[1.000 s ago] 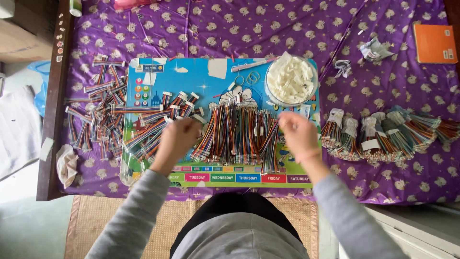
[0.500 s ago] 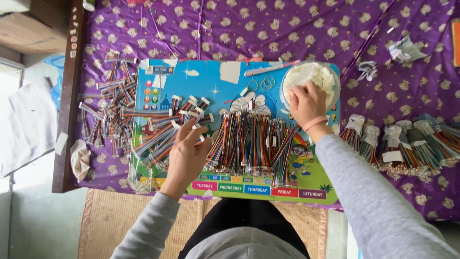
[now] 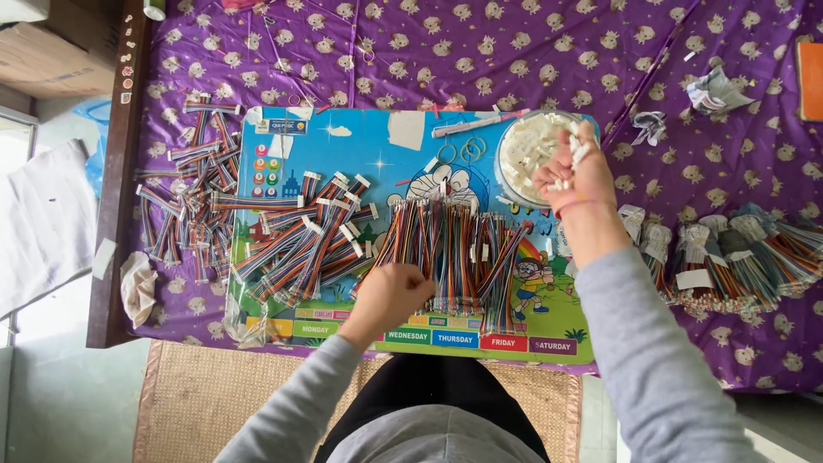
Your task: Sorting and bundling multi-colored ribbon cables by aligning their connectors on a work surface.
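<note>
Connectors [image 3: 561, 182], small and white, being gathered by right hand [image 3: 573, 176], fingers cupped around several over clear bowl [image 3: 514, 154]. Left hand [image 3: 394, 291] resting fisted on near ends of rainbow wires [image 3: 446, 249], apparently pinching one; grip unclear. Step in hand, by the look: fetching plugs for wire ends; next likely needing one plug singled out and aligned. Lying beneath, blue cartoon mat [image 3: 360, 146] with coloured day tabs along near edge. Orange packet [image 3: 809, 81] sitting far right on purple tabletop [image 3: 514, 51].

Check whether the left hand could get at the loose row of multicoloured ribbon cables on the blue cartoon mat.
Probably yes: the left hand already rests closed at the near edge of the loose row of multicoloured ribbon cables, with nothing lying over them.
</note>
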